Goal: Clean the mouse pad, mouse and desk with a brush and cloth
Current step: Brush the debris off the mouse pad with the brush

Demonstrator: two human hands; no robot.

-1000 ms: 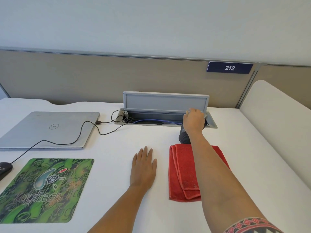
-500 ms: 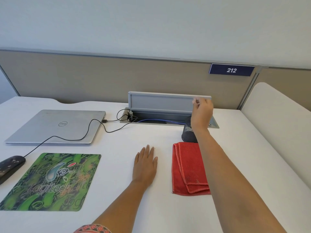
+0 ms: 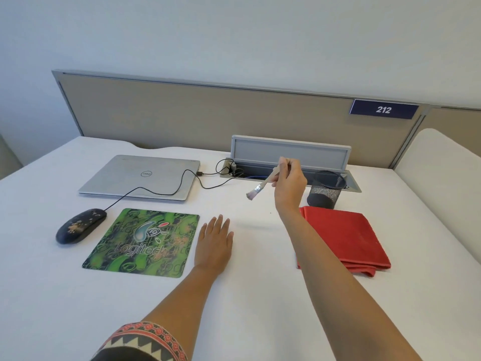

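The left grip (image 3: pixel 214 239) lies flat, holding nothing, on the tabletop (image 3: pixel 260 295) just right of the mouse pad (image 3: pixel 141 242), with the mouse (image 3: pixel 80 225) just left of the pad. Beyond, the right grip (image 3: pixel 289 183) has drawn the brush (image 3: pixel 263 184) from the mesh cup (image 3: pixel 325 190) and pinches its handle over bare tabletop, so brushing can begin. The laptop (image 3: pixel 140 177) bounds the pad's far side.

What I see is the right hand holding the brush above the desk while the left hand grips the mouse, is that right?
Not quite. The head view shows the left hand lying flat and open on the desk, just right of the mouse pad, well apart from the mouse. The right hand does hold the brush above the desk.
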